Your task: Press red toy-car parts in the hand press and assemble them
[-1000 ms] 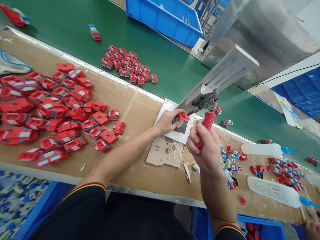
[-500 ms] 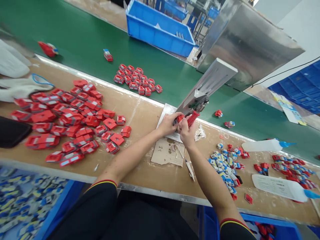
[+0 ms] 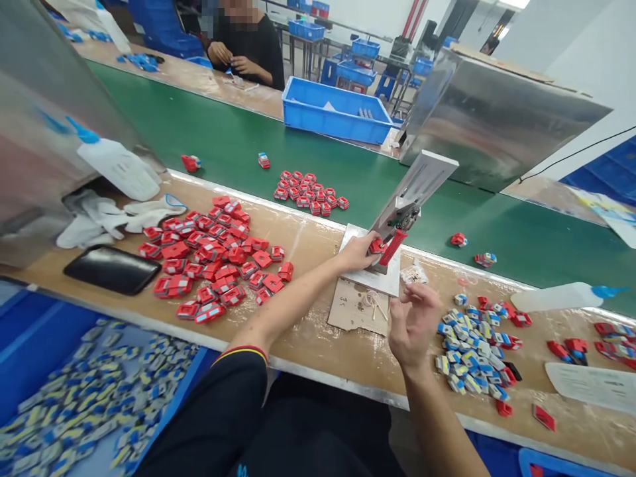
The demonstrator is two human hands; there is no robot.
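- The left hand grasps a red piece at the foot of the metal stand, above the base plate; fingers cover part of the piece, so its long axis and the way it points cannot be told.
- The right hand is released, its fingers loosely curled around nothing; it is apart from the red handle, nearer the person and just beside the cardboard.
- The red handle slants; its long axis runs from the clamp at upper right to a free end at lower left, pointing down toward the plate; the stand leans up and to the right.
- The cardboard lies flat on the bench, at the plate's near edge; cotton swabs rest on it.
- Left of the arms spreads a heap of red pieces; beyond it lie white gloves, a black flat object and a tilted bottle.
- To the right sits a pile of white-and-blue pieces.
- Past the stand runs a green belt carrying a red cluster; behind stands a blue bin; a co-worker sits across.
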